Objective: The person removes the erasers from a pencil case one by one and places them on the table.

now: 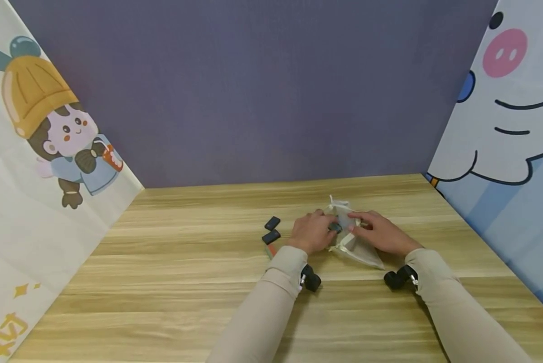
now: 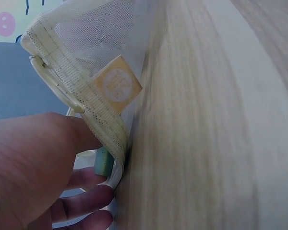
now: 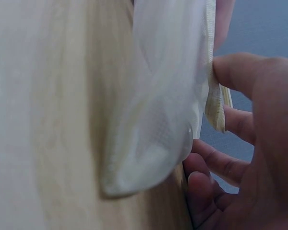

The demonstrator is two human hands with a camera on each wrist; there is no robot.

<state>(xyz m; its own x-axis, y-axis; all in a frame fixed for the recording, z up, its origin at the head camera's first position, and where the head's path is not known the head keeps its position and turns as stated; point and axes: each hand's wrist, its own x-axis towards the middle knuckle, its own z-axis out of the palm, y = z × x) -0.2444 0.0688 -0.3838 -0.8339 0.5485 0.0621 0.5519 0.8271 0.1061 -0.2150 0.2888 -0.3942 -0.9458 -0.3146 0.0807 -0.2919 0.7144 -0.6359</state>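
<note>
A white mesh drawstring bag (image 1: 359,249) lies on the wooden table, its cream-edged mouth held apart between both hands. My left hand (image 1: 313,232) is at the mouth and pinches a small greenish block (image 1: 335,228). In the left wrist view the end of that block (image 2: 103,162) shows just inside the bag's hem, beside an orange label (image 2: 118,85). With thumb and fingers, my right hand (image 1: 382,233) pinches the opposite edge of the mouth; the hem (image 3: 214,103) runs between them in the right wrist view. What lies inside the bag is hard to make out.
Two small dark blocks (image 1: 272,223) lie left of my left hand. Beside the left wrist is a small orange and green piece (image 1: 271,250), partly hidden by the sleeve. A grey panel (image 1: 271,101) stands behind the table, with printed cloth walls at both sides.
</note>
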